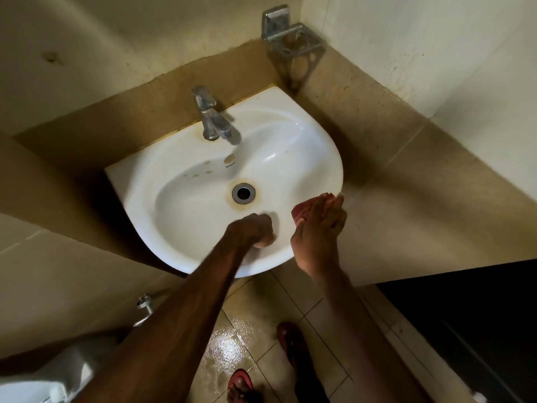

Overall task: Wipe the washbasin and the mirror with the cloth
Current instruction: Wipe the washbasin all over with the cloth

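At washbasin [290,146] rim, bunched cloth [300,215] under flat right hand [316,231], long axis hidden.

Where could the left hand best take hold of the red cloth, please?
Pinch the cloth at its bunched edge beside the right hand, probably coming from the washbasin bowl side: the hand covers the rest, and only that edge shows.

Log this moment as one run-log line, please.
phase: wiping | right hand: presses red cloth on washbasin right rim | left hand: curled, at front rim | mirror: unseen
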The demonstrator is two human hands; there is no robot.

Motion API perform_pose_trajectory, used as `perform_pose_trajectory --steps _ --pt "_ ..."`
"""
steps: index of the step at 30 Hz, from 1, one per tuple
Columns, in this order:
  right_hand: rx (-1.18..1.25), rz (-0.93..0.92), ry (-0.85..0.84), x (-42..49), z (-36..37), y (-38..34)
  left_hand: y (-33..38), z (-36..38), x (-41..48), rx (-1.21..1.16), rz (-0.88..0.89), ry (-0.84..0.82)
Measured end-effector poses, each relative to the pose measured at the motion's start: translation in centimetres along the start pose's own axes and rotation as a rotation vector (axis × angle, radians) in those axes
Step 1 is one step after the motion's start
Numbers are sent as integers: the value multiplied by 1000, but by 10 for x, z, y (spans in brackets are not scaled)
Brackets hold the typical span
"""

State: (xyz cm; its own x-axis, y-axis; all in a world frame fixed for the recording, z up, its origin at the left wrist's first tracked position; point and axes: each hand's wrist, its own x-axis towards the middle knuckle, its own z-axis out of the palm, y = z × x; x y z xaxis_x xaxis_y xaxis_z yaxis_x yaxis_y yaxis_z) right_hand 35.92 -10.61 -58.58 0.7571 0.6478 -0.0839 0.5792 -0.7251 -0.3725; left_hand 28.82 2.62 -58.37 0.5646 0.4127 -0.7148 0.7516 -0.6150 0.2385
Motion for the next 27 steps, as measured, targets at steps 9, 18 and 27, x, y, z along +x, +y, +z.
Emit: perform_pose_trajectory --steps 9,18,27 --pt "-584 -190 -170 93 -16 9 4 -16 -4 -5 -23 -40" --pt "-543 -619 -174 85 -47 39 -2 1 -8 -130 -60 -32" --pt "-658 -656 -569 146 18 -5 -9 -3 -9 -227 -49 196"
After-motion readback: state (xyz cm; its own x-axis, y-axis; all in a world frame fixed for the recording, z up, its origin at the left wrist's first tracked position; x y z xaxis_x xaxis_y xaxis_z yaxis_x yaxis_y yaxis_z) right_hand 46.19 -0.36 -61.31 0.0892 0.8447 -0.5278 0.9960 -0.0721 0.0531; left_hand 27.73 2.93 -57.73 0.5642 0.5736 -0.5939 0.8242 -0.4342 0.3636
